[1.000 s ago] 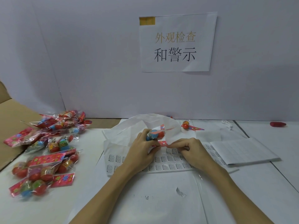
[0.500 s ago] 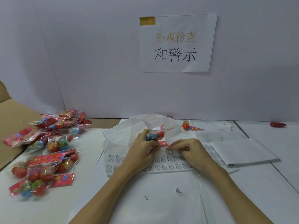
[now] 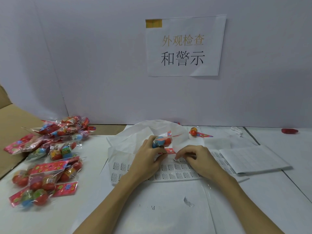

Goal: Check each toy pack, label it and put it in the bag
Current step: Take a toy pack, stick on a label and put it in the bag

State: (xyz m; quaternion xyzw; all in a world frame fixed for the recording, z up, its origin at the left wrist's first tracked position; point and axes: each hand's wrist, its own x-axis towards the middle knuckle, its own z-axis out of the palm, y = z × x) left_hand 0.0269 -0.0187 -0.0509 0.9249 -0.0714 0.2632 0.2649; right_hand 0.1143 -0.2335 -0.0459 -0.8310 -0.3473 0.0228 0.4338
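Observation:
My left hand (image 3: 148, 157) grips a clear toy pack (image 3: 163, 141) with blue and red balls and a pink header strip, held over the sheet of warning labels (image 3: 170, 173). My right hand (image 3: 195, 159) has its fingers curled down on the label sheet, fingertips pinching at a small label beside the pack's pink strip. A white plastic bag (image 3: 135, 141) lies open just behind both hands. A pile of several more toy packs (image 3: 49, 159) lies at the left.
A second label sheet (image 3: 253, 159) lies at the right. One loose toy pack (image 3: 195, 132) sits behind the bag, and a red object (image 3: 289, 131) lies far right. A brown cardboard flap (image 3: 15, 119) is at the left. A paper sign (image 3: 184, 46) hangs on the wall.
My right hand has drawn slightly left along the label sheet and its fingertips have lifted at a label. My left hand still holds the pack in the same place.

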